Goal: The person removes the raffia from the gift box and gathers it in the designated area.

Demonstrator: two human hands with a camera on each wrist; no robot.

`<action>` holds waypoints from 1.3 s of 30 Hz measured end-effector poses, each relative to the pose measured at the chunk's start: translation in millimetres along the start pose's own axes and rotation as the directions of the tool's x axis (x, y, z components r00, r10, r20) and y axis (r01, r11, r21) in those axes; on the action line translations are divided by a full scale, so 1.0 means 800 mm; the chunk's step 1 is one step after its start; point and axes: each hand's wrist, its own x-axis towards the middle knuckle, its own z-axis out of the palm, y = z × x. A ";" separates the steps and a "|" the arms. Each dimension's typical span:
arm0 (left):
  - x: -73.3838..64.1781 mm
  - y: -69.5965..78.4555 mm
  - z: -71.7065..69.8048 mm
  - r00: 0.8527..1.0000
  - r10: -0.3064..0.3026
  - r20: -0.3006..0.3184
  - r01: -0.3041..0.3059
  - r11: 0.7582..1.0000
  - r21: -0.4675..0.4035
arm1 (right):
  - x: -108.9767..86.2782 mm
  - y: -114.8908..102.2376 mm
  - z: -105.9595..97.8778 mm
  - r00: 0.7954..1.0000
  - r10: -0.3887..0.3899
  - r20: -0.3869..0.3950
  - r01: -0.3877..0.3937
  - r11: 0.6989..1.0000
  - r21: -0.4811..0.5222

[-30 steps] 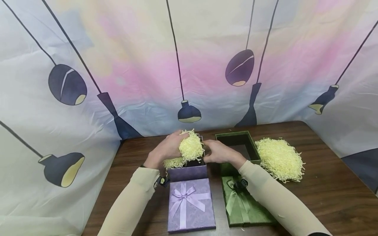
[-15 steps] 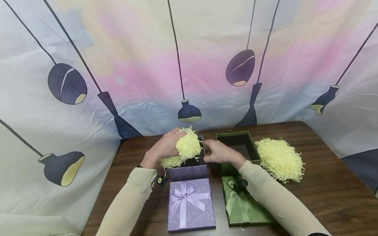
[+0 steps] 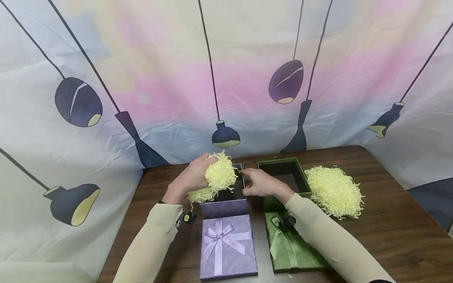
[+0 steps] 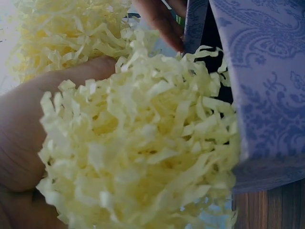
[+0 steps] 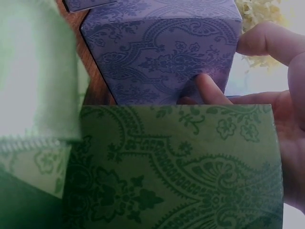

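A wad of pale yellow shredded paper (image 3: 220, 175) is gripped by my left hand (image 3: 189, 179), over the left side of the purple gift box (image 3: 226, 208). Some strands hang below the hand past the left wall. In the left wrist view the shredded paper (image 4: 143, 143) bulges out beside the patterned box wall (image 4: 271, 95) and hides most of the fingers. My right hand (image 3: 262, 183) holds the right wall of the box near its rim. The right wrist view has its fingers against the purple wall (image 5: 162, 57). The box stands uncovered, its dark inside partly visible.
An uncovered green gift box (image 3: 304, 179) stands right of the purple one. Beyond it lies a heap of yellow shredded paper (image 3: 336, 192). The purple lid (image 3: 233, 259) and green lid (image 3: 304, 255), both with ribbon bows, lie in front on the wooden table (image 3: 396, 236).
My left hand has moved a little to the left with the shredded paper, baring more of the purple box's dark inside. The right hand stays at the box's right wall.
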 end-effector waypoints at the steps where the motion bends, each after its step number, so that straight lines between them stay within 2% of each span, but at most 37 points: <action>1: -0.001 0.000 -0.001 1.000 0.006 -0.007 -0.007 1.000 -0.010 | 0.000 0.000 0.000 1.000 -0.007 -0.003 0.007 1.000 -0.001; 16: -0.015 -0.009 -0.020 0.998 -0.007 -0.055 0.005 0.999 -0.048 | -0.001 -0.001 0.000 1.000 0.010 0.008 -0.010 1.000 0.002; 25: -0.033 -0.024 -0.027 0.995 -0.087 -0.048 0.084 0.994 -0.063 | -0.001 -0.001 -0.001 1.000 0.002 0.013 -0.002 1.000 0.019; 31: -0.047 -0.038 -0.031 0.990 -0.132 -0.040 0.130 0.991 -0.041 | 0.002 -0.001 -0.001 1.000 -0.006 0.006 0.006 1.000 0.007; 39: -0.064 -0.056 -0.028 0.991 -0.078 -0.107 0.072 0.996 -0.055 | 0.001 -0.002 -0.001 1.000 -0.004 0.014 0.004 1.000 0.023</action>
